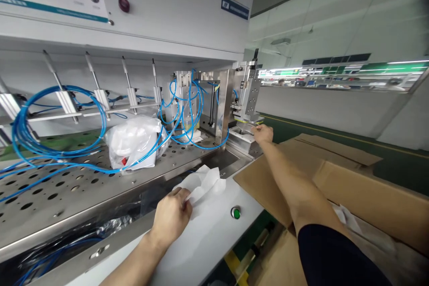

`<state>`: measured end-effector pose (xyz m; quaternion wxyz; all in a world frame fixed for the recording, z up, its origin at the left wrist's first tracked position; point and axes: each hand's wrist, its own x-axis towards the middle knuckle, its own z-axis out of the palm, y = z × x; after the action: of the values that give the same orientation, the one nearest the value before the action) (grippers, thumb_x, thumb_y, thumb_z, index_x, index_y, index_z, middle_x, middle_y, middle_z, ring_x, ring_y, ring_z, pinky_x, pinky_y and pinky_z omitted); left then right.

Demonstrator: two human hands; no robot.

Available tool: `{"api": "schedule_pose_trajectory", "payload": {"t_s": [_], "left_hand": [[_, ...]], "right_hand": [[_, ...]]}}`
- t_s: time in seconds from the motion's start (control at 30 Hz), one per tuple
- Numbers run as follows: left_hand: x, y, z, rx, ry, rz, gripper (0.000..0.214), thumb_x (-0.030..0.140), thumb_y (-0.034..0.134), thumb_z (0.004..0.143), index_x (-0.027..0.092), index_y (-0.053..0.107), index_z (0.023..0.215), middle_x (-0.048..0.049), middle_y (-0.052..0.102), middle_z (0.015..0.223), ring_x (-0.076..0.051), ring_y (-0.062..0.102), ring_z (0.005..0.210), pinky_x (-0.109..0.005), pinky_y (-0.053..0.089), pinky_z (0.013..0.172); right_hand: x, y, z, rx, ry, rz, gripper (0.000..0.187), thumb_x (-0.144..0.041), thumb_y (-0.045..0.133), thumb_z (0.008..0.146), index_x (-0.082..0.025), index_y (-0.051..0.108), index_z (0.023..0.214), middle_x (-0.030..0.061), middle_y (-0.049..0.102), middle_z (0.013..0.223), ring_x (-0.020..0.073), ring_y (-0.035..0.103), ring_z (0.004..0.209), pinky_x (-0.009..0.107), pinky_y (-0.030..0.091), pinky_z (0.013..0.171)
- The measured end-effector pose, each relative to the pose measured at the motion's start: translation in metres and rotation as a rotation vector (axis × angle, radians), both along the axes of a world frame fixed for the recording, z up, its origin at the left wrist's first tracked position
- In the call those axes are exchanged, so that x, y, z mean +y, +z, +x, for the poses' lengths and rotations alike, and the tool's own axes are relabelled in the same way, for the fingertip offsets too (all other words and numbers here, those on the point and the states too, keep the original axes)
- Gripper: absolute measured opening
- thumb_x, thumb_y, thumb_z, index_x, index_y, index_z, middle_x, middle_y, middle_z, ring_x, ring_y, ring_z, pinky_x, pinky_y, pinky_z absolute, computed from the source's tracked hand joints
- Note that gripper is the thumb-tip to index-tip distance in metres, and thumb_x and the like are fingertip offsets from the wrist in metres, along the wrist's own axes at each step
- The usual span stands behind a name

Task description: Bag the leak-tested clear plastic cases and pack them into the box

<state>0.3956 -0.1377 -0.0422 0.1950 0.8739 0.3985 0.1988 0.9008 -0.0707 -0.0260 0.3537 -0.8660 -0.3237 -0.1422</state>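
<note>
White sheet (210, 181): head view, crumpled, in L hand (172, 215), just above white desk (214, 243).
L fingers: clamped on sheet's near end.
R hand (263, 134): out at lower front of metal fixture (248, 91); fingers bent, couldn't tell if tog. on a small part or only touching fixture.
Fixture gap: b/w upper block & base; contents too small to make out.
Green button (236, 212): on desk, no hand on it.
Cardboard box (372, 190): open, R side, w/ white wrapping (378, 237) inside.
Clear bag (132, 140): on perforated plate (83, 184), nr blue tubing (50, 155), no hand on it.
Done: sheet was in hand, apart from box; R hand was at fixture.
Left: sheet not yet let go; prob. mid-step, the rest couldn't be judged.
</note>
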Motion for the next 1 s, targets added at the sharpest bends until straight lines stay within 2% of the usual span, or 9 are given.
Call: {"api": "schedule_pose_trajectory", "payload": {"t_s": [0.13,0.23,0.3,0.37,0.47,0.57,0.63,0.77,1.0], "left_hand": [[0.001,0.000,0.000,-0.021,-0.003,0.000,0.017,0.013,0.051,0.086,0.024,0.063,0.088,-0.0008,0.066,0.090,-0.017,0.062,0.081,-0.028,0.038,0.070],[0.001,0.002,-0.002,-0.026,0.005,-0.001,0.016,0.014,0.051,0.087,0.024,0.063,0.088,-0.0007,0.065,0.087,-0.017,0.061,0.079,-0.028,0.038,0.070],[0.000,0.003,-0.003,-0.035,0.011,-0.002,0.015,0.015,0.051,0.087,0.024,0.063,0.089,-0.0006,0.065,0.086,-0.017,0.061,0.078,-0.028,0.038,0.069],[-0.001,0.002,-0.004,-0.037,-0.001,-0.001,0.016,0.015,0.051,0.088,0.024,0.063,0.089,-0.0009,0.066,0.089,-0.017,0.062,0.080,-0.028,0.038,0.070],[-0.003,0.001,-0.004,-0.020,-0.034,0.003,0.017,0.015,0.050,0.087,0.025,0.064,0.090,-0.0014,0.068,0.095,-0.018,0.063,0.083,-0.029,0.039,0.071],[-0.004,0.000,-0.006,-0.024,-0.041,0.001,0.019,0.016,0.050,0.086,0.025,0.065,0.093,-0.0015,0.070,0.098,-0.019,0.064,0.084,-0.029,0.040,0.073],[-0.004,0.001,-0.009,-0.041,-0.027,0.000,0.019,0.018,0.050,0.086,0.025,0.065,0.095,-0.0019,0.070,0.099,-0.019,0.063,0.084,-0.030,0.040,0.074],[-0.004,0.002,-0.017,-0.056,-0.020,-0.004,0.019,0.021,0.049,0.087,0.025,0.065,0.095,-0.0024,0.070,0.099,-0.020,0.063,0.083,-0.030,0.039,0.073],[-0.005,0.001,-0.025,-0.040,-0.034,0.001,0.021,0.021,0.047,0.086,0.025,0.065,0.096,-0.0028,0.070,0.100,-0.022,0.064,0.086,-0.032,0.039,0.073]], "right_hand": [[-0.012,0.011,-0.016,0.036,0.004,0.071,0.024,-0.035,0.064,0.085,-0.016,0.071,0.098,0.0146,0.067,0.108,0.0292,0.048,0.125,0.038,0.043,0.106],[-0.040,0.015,-0.032,0.013,0.053,0.096,0.018,-0.033,0.065,0.082,-0.017,0.069,0.090,0.0137,0.067,0.103,0.0294,0.051,0.121,0.039,0.044,0.106],[-0.070,0.012,-0.047,-0.028,0.072,0.110,0.016,-0.033,0.066,0.082,-0.018,0.068,0.087,0.0141,0.066,0.106,0.0292,0.053,0.121,0.039,0.044,0.106],[-0.105,0.008,-0.066,-0.109,0.101,0.148,0.016,-0.035,0.065,0.085,-0.020,0.068,0.087,0.0147,0.061,0.119,0.0278,0.053,0.122,0.039,0.045,0.105],[-0.160,0.007,-0.103,-0.312,0.234,0.184,0.019,-0.039,0.064,0.090,-0.022,0.068,0.084,0.0138,0.053,0.135,0.0268,0.055,0.123,0.040,0.046,0.105],[-0.206,0.017,-0.144,-0.513,0.362,0.111,0.019,-0.038,0.064,0.092,-0.023,0.069,0.082,0.0116,0.053,0.139,0.0291,0.052,0.128,0.045,0.041,0.110],[-0.227,0.027,-0.168,-0.609,0.411,0.081,0.018,-0.037,0.066,0.093,-0.024,0.070,0.081,0.0101,0.055,0.139,0.0295,0.052,0.127,0.048,0.039,0.110],[-0.248,0.040,-0.201,-0.668,0.467,0.073,0.018,-0.035,0.068,0.092,-0.025,0.069,0.078,0.0081,0.056,0.138,0.0290,0.054,0.122,0.049,0.037,0.109],[-0.260,0.044,-0.226,-0.659,0.487,0.122,0.017,-0.033,0.071,0.090,-0.024,0.068,0.076,0.0088,0.059,0.135,0.0294,0.056,0.120,0.052,0.038,0.108]]}}
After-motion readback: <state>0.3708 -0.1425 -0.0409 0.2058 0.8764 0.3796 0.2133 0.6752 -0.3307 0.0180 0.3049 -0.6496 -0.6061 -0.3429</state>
